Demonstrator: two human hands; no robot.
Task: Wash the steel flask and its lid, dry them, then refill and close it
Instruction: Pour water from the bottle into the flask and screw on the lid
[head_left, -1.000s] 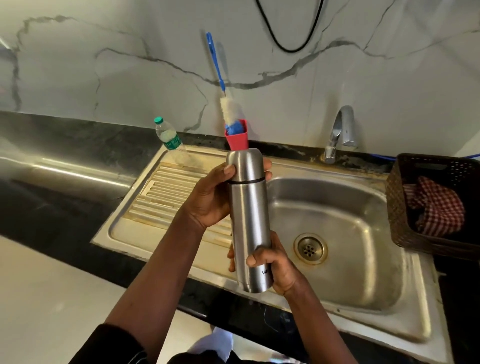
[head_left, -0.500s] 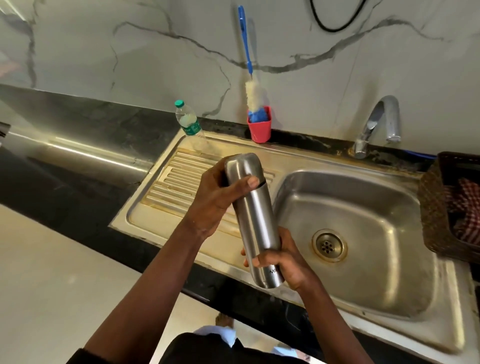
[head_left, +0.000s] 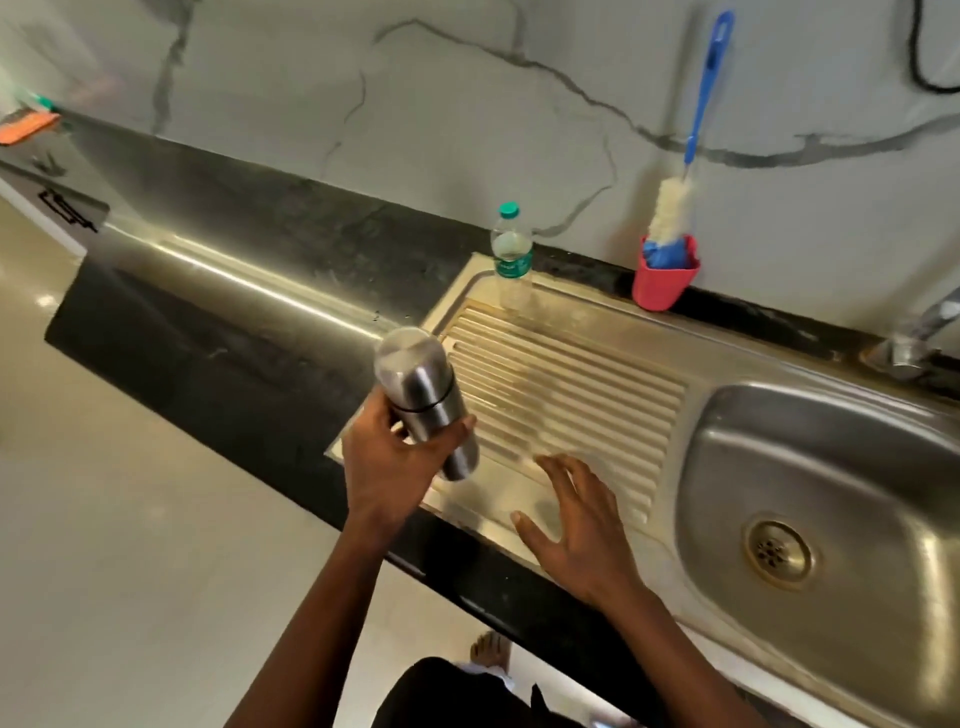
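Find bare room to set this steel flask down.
The ribbed steel drainboard is bare between the clear plastic bottle and the right hand; so is the black stone counter left of it. The red cup crowds the back edge.

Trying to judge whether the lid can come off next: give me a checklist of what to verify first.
1. Flask held securely: ok, the left hand grips it just below the lid.
2. Right hand free to twist: ok, open over the drainboard, holding nothing.
3. Lid in reach: ok, it sits on the flask, pointing up and away.
4. Flask over the basin: not ok, it is at the drainboard's left end.
5. Brush ready: ok, standing in the red cup.
6. Tap running: cannot tell, the frame edge cuts it off.
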